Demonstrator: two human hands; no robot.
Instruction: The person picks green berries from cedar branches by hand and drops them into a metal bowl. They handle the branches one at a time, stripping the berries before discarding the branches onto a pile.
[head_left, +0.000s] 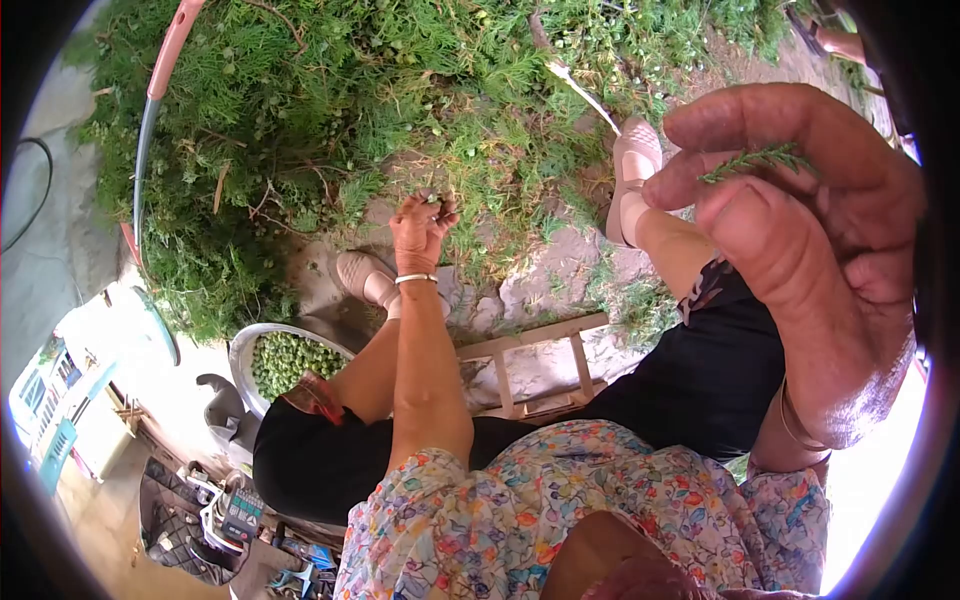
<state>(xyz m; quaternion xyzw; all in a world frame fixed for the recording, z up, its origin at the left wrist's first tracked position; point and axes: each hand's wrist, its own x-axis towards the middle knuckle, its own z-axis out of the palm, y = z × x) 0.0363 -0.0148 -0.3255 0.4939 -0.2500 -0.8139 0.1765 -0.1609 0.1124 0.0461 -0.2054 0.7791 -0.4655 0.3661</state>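
Close to the camera on the right, my right hand (810, 240) is closed, with a small green conifer sprig (755, 162) between its thumb and fingers. My left hand (424, 228), wearing a bracelet at the wrist, reaches out low over the ground by the cut greenery. Its fingers are curled together around something small, with a pale green speck showing at the tips. A large heap of leafy conifer branches (250, 110) spreads in front of my feet. Beside my leg at the left, a pale basin (243, 372) holds many small green cones (290, 366).
A wooden frame with rungs (505, 385) lies between my legs. At the upper left is a curved metal piece with a pink handle (172, 50). A quilted dark bag (170, 525) and assorted items sit at the lower left. Another person's foot (840, 43) shows at the upper right.
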